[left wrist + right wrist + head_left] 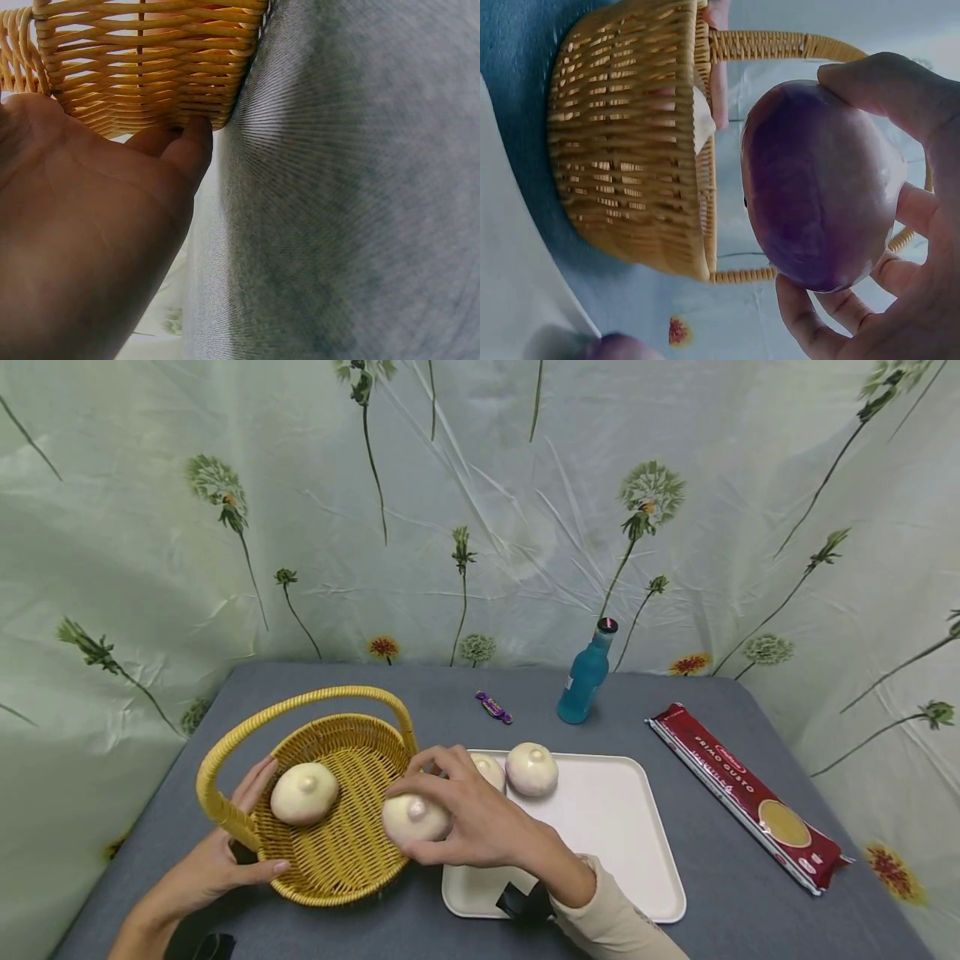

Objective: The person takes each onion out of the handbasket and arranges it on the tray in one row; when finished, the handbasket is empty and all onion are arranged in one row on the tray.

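Note:
A yellow wicker basket [352, 852] with a tall arched handle stands at the left of the table. My left hand [213, 860] holds its left side, fingers along the rim by the handle's foot and thumb at the near side. In the left wrist view the left hand [97, 217] touches the woven wall. One turnip [303, 793] lies inside the basket, at the left. My right hand [480, 818] grips another turnip [415, 821] above the basket's right rim. The right wrist view shows that turnip's purple underside [817, 187] between thumb and fingers.
A white tray [600, 835] lies right of the basket, with a turnip [532, 769] and a partly hidden turnip [489, 770] at its far left. Behind are a purple-wrapped candy [493, 707] and a blue bottle [587, 677]. A red pasta packet [742, 793] lies at the right.

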`<state>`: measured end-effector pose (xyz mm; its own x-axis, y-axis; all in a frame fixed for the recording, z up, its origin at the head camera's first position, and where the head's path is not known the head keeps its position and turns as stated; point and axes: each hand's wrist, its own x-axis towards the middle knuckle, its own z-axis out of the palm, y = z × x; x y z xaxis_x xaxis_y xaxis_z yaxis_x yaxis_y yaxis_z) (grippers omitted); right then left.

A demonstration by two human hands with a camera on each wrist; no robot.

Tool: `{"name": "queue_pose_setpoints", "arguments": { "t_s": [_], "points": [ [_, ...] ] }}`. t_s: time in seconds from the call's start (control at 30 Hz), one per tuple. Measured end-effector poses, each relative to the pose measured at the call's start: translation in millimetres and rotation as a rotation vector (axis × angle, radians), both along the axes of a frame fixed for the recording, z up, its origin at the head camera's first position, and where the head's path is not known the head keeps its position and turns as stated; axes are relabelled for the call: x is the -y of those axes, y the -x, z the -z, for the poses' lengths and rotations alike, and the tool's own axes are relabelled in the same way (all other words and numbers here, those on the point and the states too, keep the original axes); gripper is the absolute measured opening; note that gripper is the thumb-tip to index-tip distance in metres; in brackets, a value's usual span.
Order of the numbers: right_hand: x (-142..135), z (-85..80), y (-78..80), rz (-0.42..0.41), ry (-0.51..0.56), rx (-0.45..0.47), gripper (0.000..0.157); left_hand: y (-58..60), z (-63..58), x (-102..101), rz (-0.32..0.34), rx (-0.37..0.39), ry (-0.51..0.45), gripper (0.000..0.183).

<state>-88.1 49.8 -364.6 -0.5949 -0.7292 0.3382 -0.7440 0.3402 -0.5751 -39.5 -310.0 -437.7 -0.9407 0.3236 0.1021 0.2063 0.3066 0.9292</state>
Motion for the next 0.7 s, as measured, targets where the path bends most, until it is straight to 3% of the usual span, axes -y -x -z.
{"name": "queue_pose_setpoints", "arguments": {
  "t_s": [0.3,0.7],
  "points": [
    [-18,-2.6,5.4,0.054,-0.013,0.058,0.043,-0.3,-0.5,-1,0.004,-0.019,-0.010,0.115],
    [-54,4.1,15.6,0.155,-0.018,0.010,0.047,-0.1,-1.3,-2,0.010,-0.008,-0.019,0.114]
  ]
}}
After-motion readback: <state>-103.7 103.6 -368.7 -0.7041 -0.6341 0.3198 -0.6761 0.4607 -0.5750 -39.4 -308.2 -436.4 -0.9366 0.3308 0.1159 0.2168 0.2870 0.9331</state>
